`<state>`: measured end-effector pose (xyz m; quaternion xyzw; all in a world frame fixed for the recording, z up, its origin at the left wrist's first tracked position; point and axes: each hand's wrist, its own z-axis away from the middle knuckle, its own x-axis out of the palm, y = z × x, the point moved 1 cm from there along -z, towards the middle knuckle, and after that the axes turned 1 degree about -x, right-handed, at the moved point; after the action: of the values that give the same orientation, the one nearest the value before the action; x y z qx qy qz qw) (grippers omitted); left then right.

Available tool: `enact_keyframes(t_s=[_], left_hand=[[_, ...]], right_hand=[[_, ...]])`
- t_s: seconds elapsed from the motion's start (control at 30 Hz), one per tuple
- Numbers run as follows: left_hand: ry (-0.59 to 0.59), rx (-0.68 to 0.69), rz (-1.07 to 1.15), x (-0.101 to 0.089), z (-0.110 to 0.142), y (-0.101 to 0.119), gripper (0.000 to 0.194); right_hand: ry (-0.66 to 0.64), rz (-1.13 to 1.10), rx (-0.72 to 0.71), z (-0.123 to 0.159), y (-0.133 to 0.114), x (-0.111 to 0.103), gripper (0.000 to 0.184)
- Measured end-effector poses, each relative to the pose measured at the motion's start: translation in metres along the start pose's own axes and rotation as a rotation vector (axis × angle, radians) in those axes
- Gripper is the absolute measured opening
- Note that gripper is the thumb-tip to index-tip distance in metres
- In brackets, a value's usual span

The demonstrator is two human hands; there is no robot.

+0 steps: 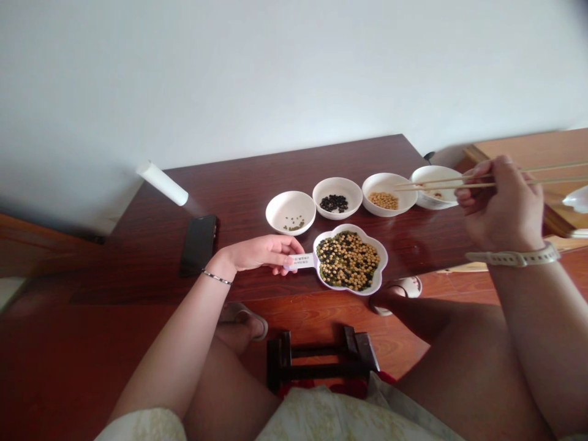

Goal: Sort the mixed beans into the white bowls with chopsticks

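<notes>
My left hand (271, 252) is closed on the labelled handle of a white flower-shaped dish (384, 260), which sits near the table's front edge. Mixed yellow, black and green beans (350, 260) cover its bottom. My right hand (503, 202) grips a pair of chopsticks (441, 184); their tips reach over the third bowl (390, 210), which has yellow beans (384, 200) in it. Left of that stands a bowl (324, 210) of black beans (334, 203), then a bowl (275, 211) with a few green beans (294, 224). The rightmost bowl (441, 171), partly behind the chopsticks, holds a few small pieces.
On the dark wooden table (248, 177) lie a black phone (198, 245) and, farther back, a white cylinder (163, 184). A lighter wooden surface (542, 150) is at the right, and a dark stool (321, 361) is below. The white wall rises behind the table.
</notes>
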<state>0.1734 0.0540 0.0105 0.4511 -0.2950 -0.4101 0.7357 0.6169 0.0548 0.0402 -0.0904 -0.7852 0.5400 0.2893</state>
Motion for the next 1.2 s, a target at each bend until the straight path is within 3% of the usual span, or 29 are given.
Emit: enact_keyframes(t_s=[0.3, 0.53, 0.77, 0.93, 1.2], left_hand=[[0.001, 0.001, 0.0, 0.0, 0.0, 0.001, 0.038], [-0.002, -0.006, -0.003, 0.001, 0.001, 0.002, 0.038], [0.011, -0.009, 0.002, 0.004, 0.001, 0.004, 0.037], [0.023, -0.008, 0.005, 0.004, 0.001, 0.003, 0.039], [0.026, -0.017, 0.018, 0.004, 0.001, 0.005, 0.04]], right_hand=[[-0.054, 0.028, 0.021, 0.007, 0.001, 0.005, 0.028], [-0.417, 0.251, 0.26, 0.033, -0.002, 0.016, 0.028], [-0.636, 0.384, 0.33, 0.057, -0.01, 0.031, 0.035], [-0.705, 0.401, 0.367, 0.066, -0.01, 0.04, 0.037], [-0.712, 0.474, 0.277, 0.069, -0.017, 0.044, 0.039]])
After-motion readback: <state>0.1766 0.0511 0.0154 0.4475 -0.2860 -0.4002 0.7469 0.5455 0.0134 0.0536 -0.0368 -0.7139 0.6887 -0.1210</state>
